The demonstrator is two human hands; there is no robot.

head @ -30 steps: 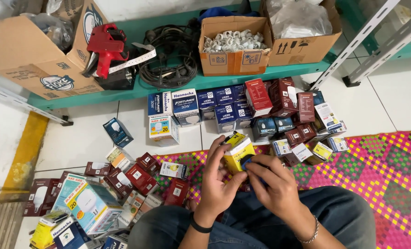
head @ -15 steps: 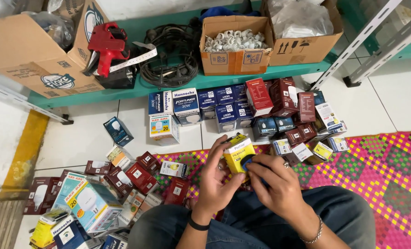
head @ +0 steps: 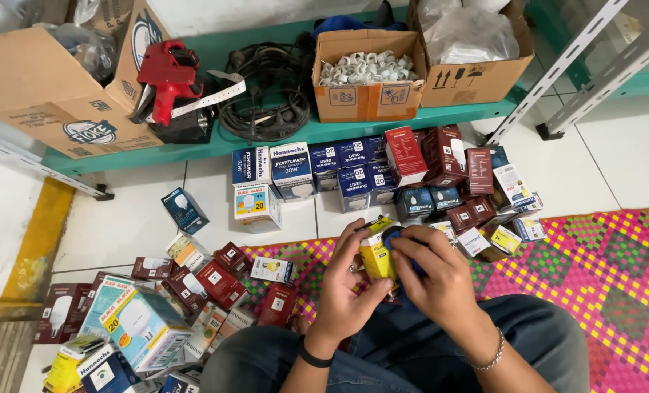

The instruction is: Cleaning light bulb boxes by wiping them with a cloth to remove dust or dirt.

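Yellow carton (head: 377, 256) gripped by the left hand (head: 346, 291) above the mat's (head: 594, 255) edge; right hand (head: 441, 280) pinches a blue object (head: 393, 238) at its top.

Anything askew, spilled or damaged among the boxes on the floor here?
Nothing looks damaged. The dark red boxes at lower left lie scattered and tipped at mixed angles, unlike the upright blue boxes by the shelf. Both hands, left hand and right hand, hold a yellow box.

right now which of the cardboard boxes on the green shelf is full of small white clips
The middle cardboard box, open-topped, between the black cable coil and the bag-filled box.
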